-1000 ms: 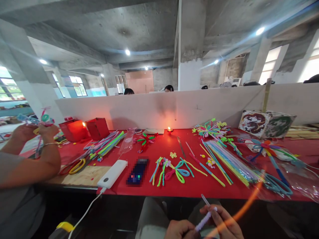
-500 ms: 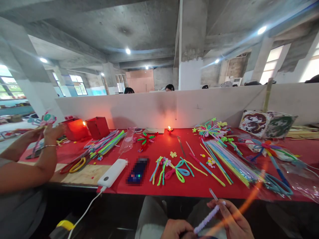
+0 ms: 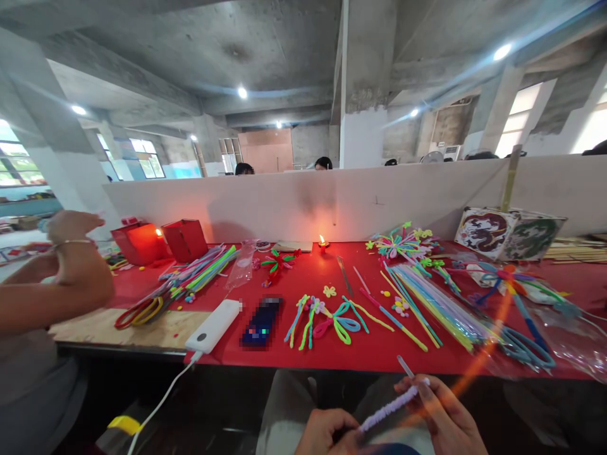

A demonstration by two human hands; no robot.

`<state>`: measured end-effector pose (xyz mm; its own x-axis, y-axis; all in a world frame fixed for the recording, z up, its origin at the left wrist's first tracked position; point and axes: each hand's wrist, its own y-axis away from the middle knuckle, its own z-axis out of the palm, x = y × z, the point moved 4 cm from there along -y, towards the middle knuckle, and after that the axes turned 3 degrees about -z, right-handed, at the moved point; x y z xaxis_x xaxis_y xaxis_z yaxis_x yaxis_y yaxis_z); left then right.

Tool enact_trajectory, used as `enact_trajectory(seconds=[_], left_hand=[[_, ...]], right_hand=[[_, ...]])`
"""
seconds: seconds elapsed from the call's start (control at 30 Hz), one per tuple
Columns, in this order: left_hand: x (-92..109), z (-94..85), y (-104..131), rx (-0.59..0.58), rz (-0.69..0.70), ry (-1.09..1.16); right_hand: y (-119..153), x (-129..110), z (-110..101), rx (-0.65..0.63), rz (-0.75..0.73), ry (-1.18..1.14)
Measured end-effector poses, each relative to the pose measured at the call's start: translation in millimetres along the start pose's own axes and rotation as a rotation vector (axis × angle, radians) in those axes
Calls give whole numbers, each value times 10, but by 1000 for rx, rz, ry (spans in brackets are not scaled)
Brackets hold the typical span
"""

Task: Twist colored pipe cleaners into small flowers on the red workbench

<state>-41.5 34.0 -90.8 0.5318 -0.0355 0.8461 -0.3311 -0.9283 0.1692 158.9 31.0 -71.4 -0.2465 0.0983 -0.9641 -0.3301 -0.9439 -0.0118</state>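
Low in the view, over my lap, a lilac pipe cleaner (image 3: 389,407) stretches slantwise between my two hands. It looks bumpy, as if wound in a coil. My left hand (image 3: 327,433) pinches its lower left end between thumb and fingers. The upper right end is gripped by the fingertips of my right hand (image 3: 448,414). A thin clear stick (image 3: 405,366) pokes up past those fingers; whether it runs inside the coil I cannot tell. On the red table ahead lie a pipe-cleaner bow (image 3: 342,323) and a small yellow flower (image 3: 329,291).
A lit candle (image 3: 323,245) burns at the table's back. Bundled pipe cleaners (image 3: 429,303) and scissors (image 3: 526,347) lie right. A phone (image 3: 262,323), white power bank (image 3: 213,327) and red boxes (image 3: 184,241) stand left. At far left is a co-worker's arm (image 3: 71,278).
My left hand has shifted slightly left and up, and more of the lilac length shows. My right hand stays nearly put. The co-worker's hands have moved left, and their flower piece is now mostly hidden.
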Motion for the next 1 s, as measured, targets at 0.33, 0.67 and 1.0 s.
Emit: enact_trajectory(seconds=[0.33,0.67,1.0], left_hand=[[106,-11,42,-121,12,-60],[96,-20,26,-59,-19,5],[165,-76,24,22,-16,-93]], right_hand=[[-19,-3,6,21,111,-139],[-17,-52,-30,4,-7,0],[-2,-89,-10,-3,-71,17]])
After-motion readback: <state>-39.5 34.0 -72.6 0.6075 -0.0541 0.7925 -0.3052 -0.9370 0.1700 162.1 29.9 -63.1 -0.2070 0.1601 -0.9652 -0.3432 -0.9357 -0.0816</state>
